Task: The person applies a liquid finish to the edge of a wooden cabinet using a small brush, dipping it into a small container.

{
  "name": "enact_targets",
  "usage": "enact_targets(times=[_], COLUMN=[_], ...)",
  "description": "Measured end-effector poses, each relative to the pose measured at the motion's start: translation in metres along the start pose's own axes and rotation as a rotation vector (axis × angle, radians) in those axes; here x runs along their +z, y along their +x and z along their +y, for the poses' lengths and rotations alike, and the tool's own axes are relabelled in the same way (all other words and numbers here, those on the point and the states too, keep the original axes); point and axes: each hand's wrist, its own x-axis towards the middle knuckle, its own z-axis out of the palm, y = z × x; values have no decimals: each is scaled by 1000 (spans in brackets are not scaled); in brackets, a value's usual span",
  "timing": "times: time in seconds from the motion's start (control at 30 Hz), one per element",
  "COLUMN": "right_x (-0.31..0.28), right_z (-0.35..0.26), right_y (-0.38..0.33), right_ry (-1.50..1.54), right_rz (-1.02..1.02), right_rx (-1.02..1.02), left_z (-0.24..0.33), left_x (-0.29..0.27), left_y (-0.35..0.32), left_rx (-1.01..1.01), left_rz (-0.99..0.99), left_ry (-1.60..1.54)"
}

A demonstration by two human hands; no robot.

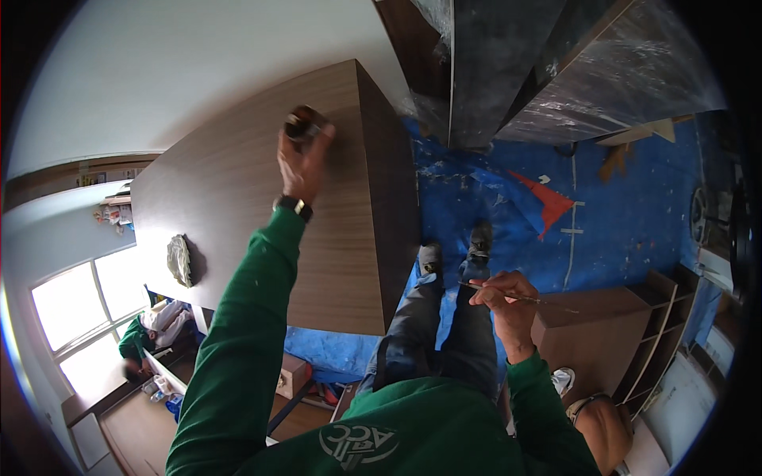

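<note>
My left hand (300,165), with a dark watch on its wrist, reaches out over a brown wood-grain cabinet (262,206). Its fingers wrap round a small dark jar (302,122), blurred by motion; I cannot tell whether the jar touches the panel. On the right, my right hand (509,305) is held above the floor near my legs, pinching a thin stick-like tool (525,299). The tool's tip points left, and its exact kind is too fine to make out. A crumpled pale cloth or bag (178,260) lies on the cabinet, left of my forearm.
Blue sheeting (627,230) covers the floor, with a red piece (552,208) on it. Plastic-wrapped dark panels (591,107) stand at the far right. A low brown cabinet (591,321) is right of my right hand. Another person (151,337) bends by the window.
</note>
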Motion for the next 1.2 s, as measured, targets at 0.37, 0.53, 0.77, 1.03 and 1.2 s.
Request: enact_targets(times=[0.37, 0.53, 0.77, 1.03, 1.2], right_x=[85, 104, 117, 123, 124], right_z=[-108, -120, -115, -103, -101], right_y=[-40, -49, -51, -52, -54], right_ry=[-129, -504, -695, -729, -749], right_rz=[-152, -167, -105, -115, -114], right_rx=[-243, -409, -588, -557, -574], left_z=[126, 159, 171, 176, 171], left_x=[-11, -23, -32, -38, -39], left_y=[-163, -173, -178, -185, -185], left_rx=[204, 355, 457, 489, 506], left_rz=[-369, -342, -334, -357, -371], left_ry=[-135, -55, -30, -9, 15])
